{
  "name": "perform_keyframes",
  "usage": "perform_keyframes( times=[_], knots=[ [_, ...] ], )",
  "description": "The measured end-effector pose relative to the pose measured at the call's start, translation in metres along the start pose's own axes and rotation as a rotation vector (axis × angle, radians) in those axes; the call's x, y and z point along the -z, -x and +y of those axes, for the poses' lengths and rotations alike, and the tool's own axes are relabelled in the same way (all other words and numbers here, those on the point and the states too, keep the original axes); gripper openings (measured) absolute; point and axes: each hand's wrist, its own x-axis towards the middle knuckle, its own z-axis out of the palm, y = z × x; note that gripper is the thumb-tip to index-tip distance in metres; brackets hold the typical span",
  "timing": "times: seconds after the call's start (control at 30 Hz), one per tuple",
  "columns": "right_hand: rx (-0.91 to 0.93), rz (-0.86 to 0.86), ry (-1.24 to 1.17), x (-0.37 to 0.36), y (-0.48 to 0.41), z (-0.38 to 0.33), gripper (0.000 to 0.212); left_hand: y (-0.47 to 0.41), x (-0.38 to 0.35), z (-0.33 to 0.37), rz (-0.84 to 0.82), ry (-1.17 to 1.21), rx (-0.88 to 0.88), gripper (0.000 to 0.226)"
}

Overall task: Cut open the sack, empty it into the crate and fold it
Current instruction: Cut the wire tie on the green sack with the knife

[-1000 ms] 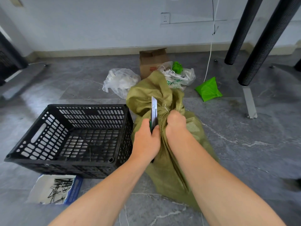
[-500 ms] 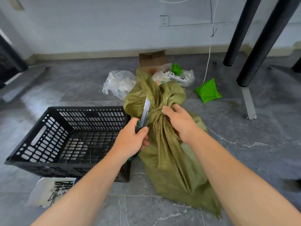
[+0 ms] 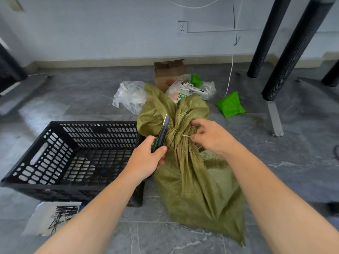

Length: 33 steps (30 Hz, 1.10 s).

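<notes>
the green sack [image 3: 194, 180] is stood just right of the black crate [image 3: 36, 187], its tied neck upright. a knife [image 3: 164, 131] is gripped in the left hand [image 3: 145, 162], blade raised beside the neck, over the crate's right wall. the white tie [image 3: 186, 136] is pinched by the right hand [image 3: 212, 138].

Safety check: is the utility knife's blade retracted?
No: the utility knife shows its bare blade above the left hand, beside the sack.

Coarse woven plastic sack [image 3: 192, 173], matt perforated plastic crate [image 3: 73, 154], polished stone floor [image 3: 293, 162].
</notes>
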Motion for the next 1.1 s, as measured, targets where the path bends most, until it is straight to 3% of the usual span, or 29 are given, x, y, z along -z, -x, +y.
perform_keyframes(
  times=[0.17,0.33,0.57,1.1],
  knots=[
    [0.02,0.11,0.127,0.008,0.0,0.001,0.038,0.0,-0.003,0.002,-0.044,0.052,0.042,0.007],
    [0.018,0.3,0.14,0.013,-0.001,-0.001,0.021,0.001,-0.004,0.005,-0.071,0.164,0.098,0.015],
    [0.083,0.46,0.106,0.012,0.001,-0.015,0.018,0.004,-0.005,0.01,-0.108,0.294,0.134,0.013],
    [0.26,0.485,-0.025,-0.004,0.007,-0.03,0.014,0.006,0.004,0.012,-0.173,0.349,0.133,0.044]
  ],
)
